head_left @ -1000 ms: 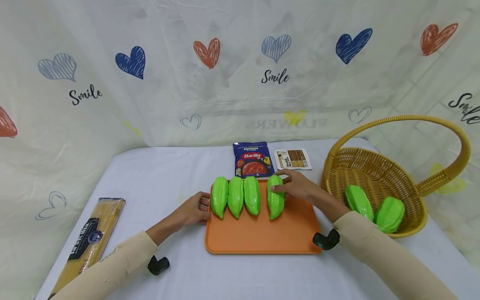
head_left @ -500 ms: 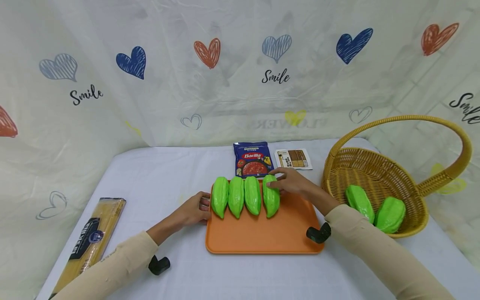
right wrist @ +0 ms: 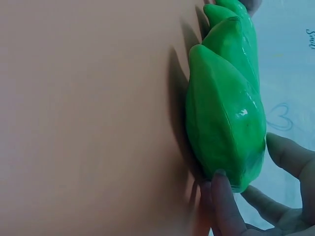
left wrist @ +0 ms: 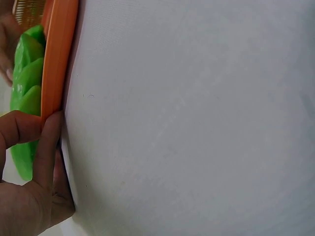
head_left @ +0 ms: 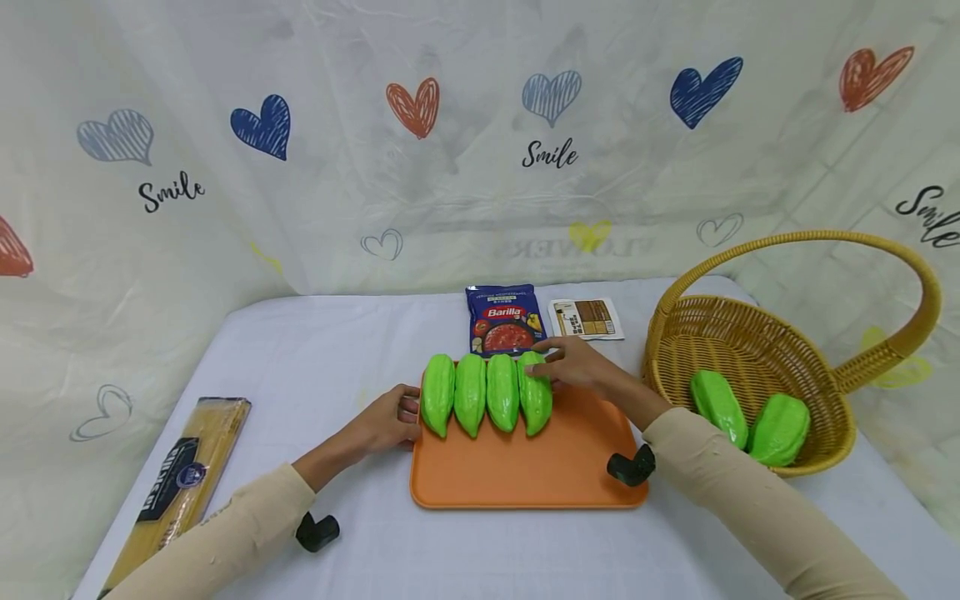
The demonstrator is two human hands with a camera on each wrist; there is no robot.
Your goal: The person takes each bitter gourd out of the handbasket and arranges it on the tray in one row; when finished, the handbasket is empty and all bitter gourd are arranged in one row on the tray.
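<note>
Taking the rectangular orange tray [head_left: 525,479] as the clock's centre, a long clear packet of thin yellow pasta [head_left: 183,479] with a dark label lies at about nine o'clock on the white cloth-covered table [head_left: 337,342]. Next comes the beige-sleeved left hand [head_left: 386,418], its fingers and thumb pinching the tray's rim between nine and ten o'clock, with only the rim's thickness between them. On the tray, four glossy, lime-green, ridged oblong pods [head_left: 470,398] lie side by side in a row from ten to twelve o'clock, tapered ends towards six. Just beyond the tray at twelve lies a dark-blue pouch [head_left: 508,321] marked Barilla, with a red sauce picture. The right hand [head_left: 576,364], reaching in from three o'clock, holds the rightmost pod [head_left: 536,408] by its blunt end, thumb and fingers parted only by the pod's width. A small flat white packet [head_left: 596,318] with a brown panel lies at one o'clock. Between two and three stands a round golden-brown wicker basket [head_left: 705,325] with a tall arched handle; inside, two more lime-green pods [head_left: 780,429] lie at its eight and five o'clock, the former partly behind the right sleeve [head_left: 738,483].
</note>
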